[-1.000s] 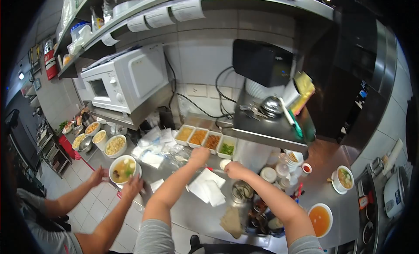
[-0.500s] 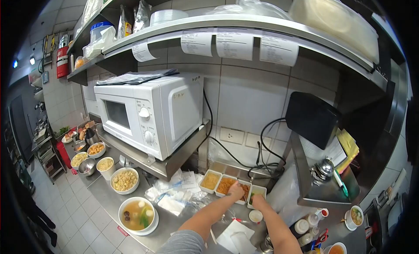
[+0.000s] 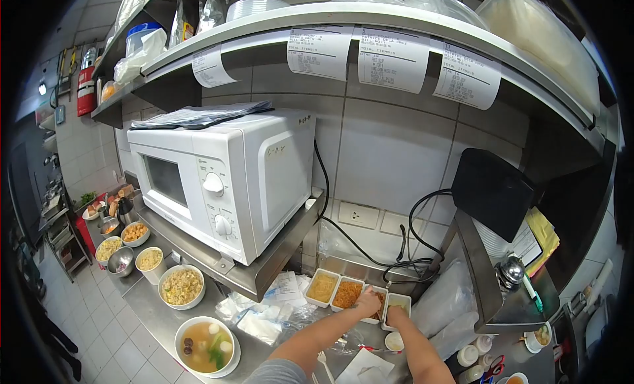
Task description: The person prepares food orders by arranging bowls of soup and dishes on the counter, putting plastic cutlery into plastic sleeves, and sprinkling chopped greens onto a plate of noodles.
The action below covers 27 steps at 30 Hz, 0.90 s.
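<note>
A row of white rectangular tubs stands against the wall. The leftmost tub holds a pale yellow food (image 3: pixel 322 287), and beside it is an orange crumbly food (image 3: pixel 347 294). My left hand (image 3: pixel 368 303) reaches down at the third tub, which shows orange-brown pieces (image 3: pixel 381 297); its fingertips are partly hidden. In the rightmost tub, with something greenish in it (image 3: pixel 398 303), my right hand (image 3: pixel 396 316) has its fingers lowered out of sight. Close to my right wrist sits a small round white cup (image 3: pixel 394 342). White paper (image 3: pixel 363 369) and a pale plastic fork (image 3: pixel 325 365) lie between my forearms.
A soup bowl (image 3: pixel 206 344) and a fried rice bowl (image 3: pixel 181 286) stand left on the steel counter, with more bowls behind. Plastic bags (image 3: pixel 261 320) lie beside them. The microwave (image 3: pixel 221 179) sits on a raised shelf. Squeeze bottles (image 3: pixel 470 357) and red-handled scissors (image 3: pixel 494 366) are right.
My view has shifted, so the tubs and slips appear larger and somewhat moved. Both hands stay at the tubs; the left sits slightly further over the third one.
</note>
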Each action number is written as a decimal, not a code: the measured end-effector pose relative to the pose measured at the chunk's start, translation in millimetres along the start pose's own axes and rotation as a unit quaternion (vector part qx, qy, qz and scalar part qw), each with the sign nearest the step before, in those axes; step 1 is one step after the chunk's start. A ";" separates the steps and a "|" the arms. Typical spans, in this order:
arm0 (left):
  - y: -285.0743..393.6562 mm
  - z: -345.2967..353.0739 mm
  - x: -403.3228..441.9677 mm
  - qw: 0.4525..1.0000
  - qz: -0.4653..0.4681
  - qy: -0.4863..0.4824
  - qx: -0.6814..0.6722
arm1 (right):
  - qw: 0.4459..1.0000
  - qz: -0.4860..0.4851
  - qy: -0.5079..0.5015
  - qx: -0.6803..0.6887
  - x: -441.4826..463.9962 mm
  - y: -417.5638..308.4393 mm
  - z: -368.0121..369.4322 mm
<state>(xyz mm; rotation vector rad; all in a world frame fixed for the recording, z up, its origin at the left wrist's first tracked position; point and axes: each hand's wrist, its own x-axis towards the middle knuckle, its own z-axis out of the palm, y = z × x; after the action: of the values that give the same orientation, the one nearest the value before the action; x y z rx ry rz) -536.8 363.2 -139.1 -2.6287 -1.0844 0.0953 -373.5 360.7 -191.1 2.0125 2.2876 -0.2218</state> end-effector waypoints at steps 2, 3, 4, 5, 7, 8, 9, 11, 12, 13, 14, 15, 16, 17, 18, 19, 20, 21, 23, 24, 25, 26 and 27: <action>-2.8 -1.3 -0.2 1.000 -0.004 0.005 -0.014 | 1.000 -0.007 0.013 -0.014 12.7 8.9 15.9; -5.3 0.5 -0.1 1.000 -0.004 0.016 -0.025 | 1.000 -0.001 0.024 -0.008 18.8 14.0 22.6; -7.4 1.4 -1.1 0.999 -0.003 0.026 -0.036 | 0.999 0.006 0.036 -0.002 28.8 23.2 34.5; -9.5 -0.3 -2.8 0.999 -0.013 0.026 -0.046 | 0.999 0.012 0.048 0.004 33.4 28.4 40.7; -15.3 -7.0 -7.2 0.997 -0.033 0.025 -0.065 | 0.996 -0.012 0.049 0.069 7.2 21.9 5.3; -18.0 -11.7 -10.4 0.995 -0.048 0.021 -0.090 | 0.993 -0.023 0.050 0.101 -5.6 17.0 -11.3; -20.5 -17.5 -14.4 0.991 -0.062 0.017 -0.114 | 0.963 0.028 0.039 0.265 -7.1 18.4 -11.6; -28.2 -31.3 -21.3 0.982 -0.086 0.013 -0.168 | 0.816 0.125 0.016 0.565 -8.1 21.8 -14.4; -31.8 -38.9 -24.6 0.975 -0.095 0.013 -0.199 | 0.758 0.117 0.019 0.641 -12.8 20.3 -19.0; -35.0 -43.8 -27.0 0.968 -0.104 0.012 -0.230 | 0.694 0.108 0.021 0.712 -19.4 19.4 -23.9; -37.2 -45.2 -28.9 0.961 -0.107 0.033 -0.253 | 0.623 0.099 0.023 0.776 -26.9 17.7 -28.9; -38.2 -47.1 -31.5 0.953 -0.110 0.054 -0.276 | 0.586 0.086 0.019 0.805 -34.1 16.3 -32.4; -39.4 -50.0 -34.2 0.945 -0.112 0.074 -0.298 | 0.547 0.073 0.015 0.834 -41.2 14.3 -35.7; -38.9 -53.2 -37.5 0.938 -0.108 0.076 -0.320 | 0.507 0.060 0.011 0.860 -49.6 11.9 -39.0; -35.1 -64.3 -44.9 0.931 -0.104 0.078 -0.342 | 0.495 0.045 0.000 0.868 -59.3 9.9 -43.1; -30.4 -75.9 -53.3 0.923 -0.099 0.079 -0.364 | 0.482 0.030 -0.011 0.876 -70.5 7.1 -48.9; -25.5 -86.4 -62.3 0.917 -0.090 0.074 -0.381 | 0.467 0.015 -0.020 0.884 -83.8 4.2 -55.8; -19.3 -97.8 -72.4 0.911 -0.081 0.069 -0.398 | 0.495 0.009 -0.031 0.868 -105.9 -4.1 -70.6; -3.6 -124.8 -96.4 0.903 -0.056 0.050 -0.423 | 0.547 0.004 -0.063 0.835 -148.3 -12.6 -88.4; 6.9 -141.4 -112.5 0.901 -0.032 0.027 -0.432 | 0.573 0.001 -0.079 0.816 -171.6 -14.4 -96.9; 17.9 -158.1 -129.0 0.898 -0.008 0.005 -0.441 | 0.583 -0.010 -0.104 0.806 -199.3 -15.1 -106.7; 27.5 -168.0 -139.2 0.893 0.015 -0.016 -0.449 | 0.611 -0.010 -0.123 0.782 -227.2 -13.2 -114.7; 41.5 -166.5 -144.5 0.884 0.051 -0.044 -0.462 | 0.637 -0.012 -0.142 0.758 -254.7 -7.9 -122.6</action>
<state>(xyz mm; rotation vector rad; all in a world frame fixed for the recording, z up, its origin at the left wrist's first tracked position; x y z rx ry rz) -583.2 193.5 0.2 -3.5462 -1.2240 -0.3849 -344.5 130.7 -29.0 1.8092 1.7679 -2.9548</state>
